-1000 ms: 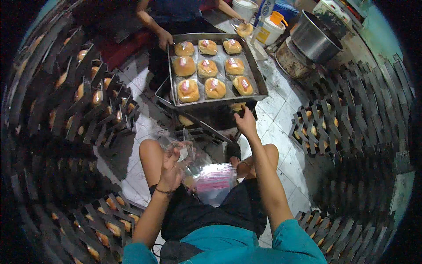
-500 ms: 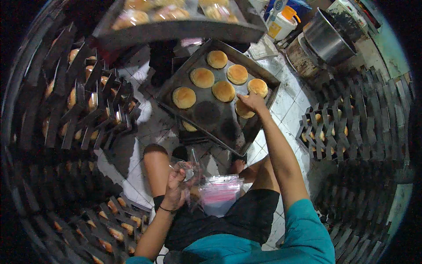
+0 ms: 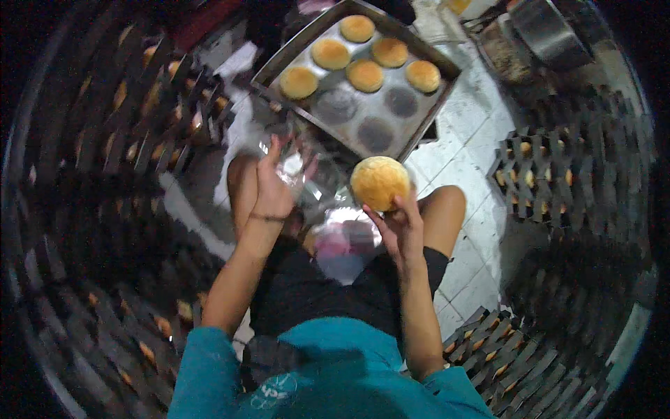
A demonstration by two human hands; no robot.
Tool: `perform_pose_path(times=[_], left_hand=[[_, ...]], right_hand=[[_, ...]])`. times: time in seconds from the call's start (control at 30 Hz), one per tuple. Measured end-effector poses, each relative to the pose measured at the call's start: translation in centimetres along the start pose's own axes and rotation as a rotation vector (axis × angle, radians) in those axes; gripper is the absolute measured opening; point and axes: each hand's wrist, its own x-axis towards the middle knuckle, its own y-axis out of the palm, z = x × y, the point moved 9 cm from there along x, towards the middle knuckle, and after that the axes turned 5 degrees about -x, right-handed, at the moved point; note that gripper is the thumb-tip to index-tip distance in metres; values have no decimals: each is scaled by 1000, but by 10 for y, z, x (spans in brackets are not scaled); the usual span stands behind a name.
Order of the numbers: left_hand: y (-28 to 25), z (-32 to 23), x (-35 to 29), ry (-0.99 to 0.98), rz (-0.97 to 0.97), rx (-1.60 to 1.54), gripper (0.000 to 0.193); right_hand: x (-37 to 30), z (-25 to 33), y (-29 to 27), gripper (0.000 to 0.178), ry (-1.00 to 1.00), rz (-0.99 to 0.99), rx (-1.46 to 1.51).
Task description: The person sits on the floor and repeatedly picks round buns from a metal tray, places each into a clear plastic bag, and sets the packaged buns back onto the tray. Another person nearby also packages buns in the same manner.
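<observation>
A round golden-topped bun (image 3: pixel 380 183) is gripped by the fingers and thumb of my right hand (image 3: pixel 402 229), raised just this side of the baking tray. My left hand (image 3: pixel 274 187) holds a clear plastic bag (image 3: pixel 292 166), smeared by motion, to the left of the bun. A stack of clear bags with pink print (image 3: pixel 343 244) lies across my lap between the two hands. Ahead, the dark metal baking tray (image 3: pixel 377 134) carries several buns (image 3: pixel 365 75) in its far part, and dark round marks show on its near part.
Stacked dark trays with bread stand at the left (image 3: pixel 160 119), the right (image 3: pixel 537 178) and the lower right (image 3: pixel 499 353). A steel pot (image 3: pixel 548 35) is at the far right. White floor tiles (image 3: pixel 467 174) run between the tray and the right stack.
My right hand has drawn back from the tray with a bun in its fingers. My left hand has risen forward with the bag. The view has tilted, and the tray sits higher in it.
</observation>
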Motion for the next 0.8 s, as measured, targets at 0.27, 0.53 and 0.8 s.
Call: perform_pose_path(times=[0.27, 0.53, 0.8], left_hand=[[32, 70, -54, -205, 196, 34, 43], [35, 71, -64, -88, 168, 74, 54], [10, 74, -74, -134, 167, 196, 63]], right_hand=[[-84, 7, 76, 65, -895, 308, -1444], [-51, -10, 101, 74, -777, 240, -1570], [-71, -14, 123, 59, -665, 300, -1612]])
